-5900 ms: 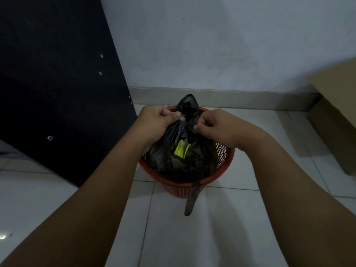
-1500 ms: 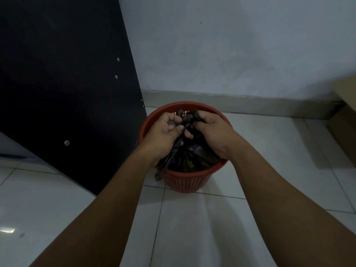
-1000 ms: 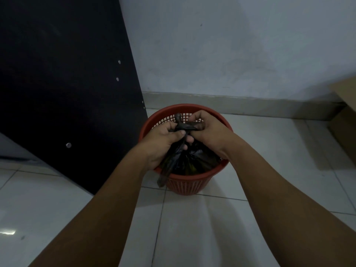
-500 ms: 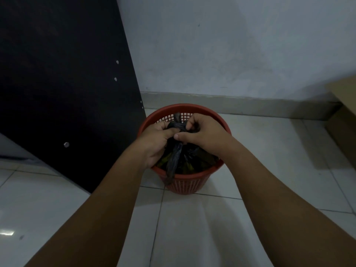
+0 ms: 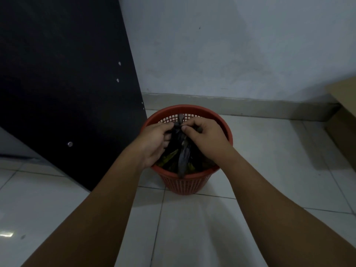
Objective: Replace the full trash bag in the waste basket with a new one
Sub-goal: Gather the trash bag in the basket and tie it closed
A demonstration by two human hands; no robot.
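Waste basket [image 5: 185, 182] red plastic mesh; trash bag [image 5: 183, 155] thin black plastic, slight sheen; floor tiles [image 5: 192, 228] glossy.

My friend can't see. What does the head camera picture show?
Two bare hands, left hand and right hand, pinch the gathered top of a black trash bag sitting inside a red mesh waste basket. The basket stands on a white tiled floor beside a black panel.
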